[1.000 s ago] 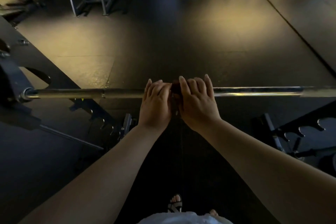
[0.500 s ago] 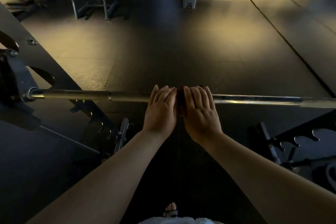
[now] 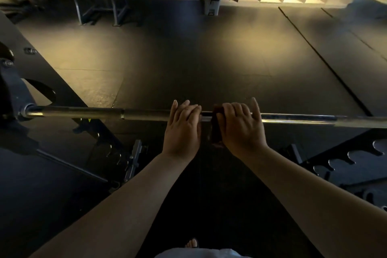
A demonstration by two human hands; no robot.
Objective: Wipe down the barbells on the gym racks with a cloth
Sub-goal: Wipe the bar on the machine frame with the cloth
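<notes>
Barbell (image 3: pixel 83 112) level across mid-frame, left end in rack (image 3: pixel 12 94) at left edge | left hand (image 3: pixel 183 128) at centre, fingers laid nearly straight over bar, gripping nothing | right hand (image 3: pixel 240 130) just right of it, fingers curled over dark cloth (image 3: pixel 216 132), holding it on bar

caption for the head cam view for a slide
Right hand holds a dark cloth on the racked barbell while the left hand rests on it alongside.
</notes>
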